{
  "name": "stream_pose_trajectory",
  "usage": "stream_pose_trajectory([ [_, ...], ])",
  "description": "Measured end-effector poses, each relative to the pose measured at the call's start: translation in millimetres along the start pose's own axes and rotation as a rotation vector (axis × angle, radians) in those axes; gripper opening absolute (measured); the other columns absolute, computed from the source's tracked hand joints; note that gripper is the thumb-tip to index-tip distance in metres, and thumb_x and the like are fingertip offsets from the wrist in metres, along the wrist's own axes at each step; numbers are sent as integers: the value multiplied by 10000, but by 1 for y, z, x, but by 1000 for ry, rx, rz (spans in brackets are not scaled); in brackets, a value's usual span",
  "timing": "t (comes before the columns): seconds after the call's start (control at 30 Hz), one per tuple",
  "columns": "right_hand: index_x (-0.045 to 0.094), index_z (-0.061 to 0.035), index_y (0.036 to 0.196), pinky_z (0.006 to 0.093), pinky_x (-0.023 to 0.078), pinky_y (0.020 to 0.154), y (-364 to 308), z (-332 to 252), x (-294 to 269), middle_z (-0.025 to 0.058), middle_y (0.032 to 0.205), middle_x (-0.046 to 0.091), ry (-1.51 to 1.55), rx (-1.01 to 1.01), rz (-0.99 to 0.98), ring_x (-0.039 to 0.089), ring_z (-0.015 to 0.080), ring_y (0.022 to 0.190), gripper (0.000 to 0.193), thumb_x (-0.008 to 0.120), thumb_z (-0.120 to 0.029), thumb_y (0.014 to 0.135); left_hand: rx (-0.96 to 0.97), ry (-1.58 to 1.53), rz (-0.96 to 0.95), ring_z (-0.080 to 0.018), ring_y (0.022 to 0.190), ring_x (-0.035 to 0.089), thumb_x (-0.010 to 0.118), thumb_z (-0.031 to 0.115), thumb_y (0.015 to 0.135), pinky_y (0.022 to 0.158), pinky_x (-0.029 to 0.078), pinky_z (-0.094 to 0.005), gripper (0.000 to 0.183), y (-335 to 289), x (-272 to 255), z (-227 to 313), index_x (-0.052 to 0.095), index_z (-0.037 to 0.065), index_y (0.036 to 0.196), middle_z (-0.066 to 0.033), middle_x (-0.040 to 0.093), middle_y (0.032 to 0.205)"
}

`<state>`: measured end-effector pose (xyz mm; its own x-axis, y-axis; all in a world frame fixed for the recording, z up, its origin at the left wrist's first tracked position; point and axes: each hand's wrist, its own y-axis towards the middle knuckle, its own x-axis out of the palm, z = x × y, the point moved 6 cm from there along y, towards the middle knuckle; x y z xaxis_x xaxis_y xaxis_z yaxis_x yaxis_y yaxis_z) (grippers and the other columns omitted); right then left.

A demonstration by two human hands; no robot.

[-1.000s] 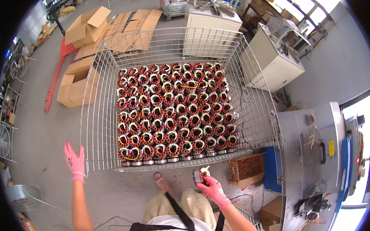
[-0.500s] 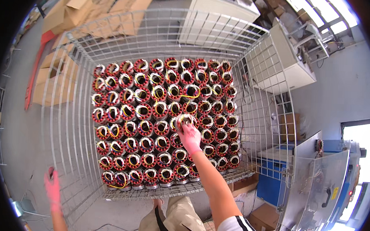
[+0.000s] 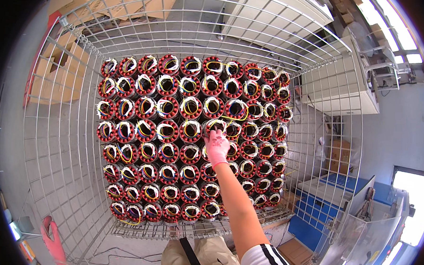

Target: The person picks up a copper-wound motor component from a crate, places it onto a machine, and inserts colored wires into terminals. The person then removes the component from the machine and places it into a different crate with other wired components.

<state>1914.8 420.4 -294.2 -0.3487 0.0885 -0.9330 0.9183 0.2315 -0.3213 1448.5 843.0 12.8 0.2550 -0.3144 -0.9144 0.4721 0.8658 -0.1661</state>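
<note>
Rows of motor stators [image 3: 191, 108], red-toothed rings with white lacing and coloured lead wires, stand upright and close together inside a wire mesh cage [image 3: 136, 231]. My right hand [image 3: 217, 146], in a pink glove, reaches over the middle of the rows. Its fingers are closed on the rim of one stator [image 3: 214, 125], partly hidden under them and seeming to sit slightly above its neighbours. Outside the cage at the lower left, my pink-gloved left hand [image 3: 52, 239] is held with thumb and fingers apart, nothing visible between them.
Mesh walls rise on all sides of the stators. Cardboard boxes [image 3: 63, 74] lie beyond the far left, a white cabinet [image 3: 273, 19] stands behind. A blue machine [image 3: 307, 217] with a clear guard [image 3: 363, 238] is at the right.
My right hand has moved the stator away from me and to the left in the rows. My left hand has dropped lower at the left edge, and the view has shifted closer.
</note>
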Motion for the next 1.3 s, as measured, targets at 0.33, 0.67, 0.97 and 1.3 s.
stream_pose_trajectory([
  [0.33,620,-119,1053,362,466,826,-7,26,-17,-16,1129,570,-113,-568,157,565,201,946,269,549,-107,794,-20,1,-14,-218,1129,535,534,200,950,995,380,-330,384,-2,-3,-8,511,-30,1257,-139,581,1216],
  [0.67,612,-138,1020,381,441,850,19,32,-8,5,1053,568,-43,-732,-20,547,218,993,284,666,-230,757,-5,15,-21,-214,1159,510,515,230,962,1006,361,-329,404,0,-2,-10,499,-41,1261,-144,558,1247],
  [0.97,454,-161,1304,419,402,920,-8,21,-27,59,1264,493,99,-478,199,506,266,1076,708,765,-258,676,-8,-33,-26,-221,1168,500,508,241,965,1017,352,-333,412,-3,-7,-22,491,-39,1266,-147,545,1256],
  [1.3,313,6,1384,424,365,1034,10,18,-8,179,1382,385,204,-301,154,410,361,1217,936,807,-282,642,-6,-53,-26,-218,1175,490,507,226,965,1014,360,-329,411,0,-4,-26,474,-30,1284,-142,531,1270],
])
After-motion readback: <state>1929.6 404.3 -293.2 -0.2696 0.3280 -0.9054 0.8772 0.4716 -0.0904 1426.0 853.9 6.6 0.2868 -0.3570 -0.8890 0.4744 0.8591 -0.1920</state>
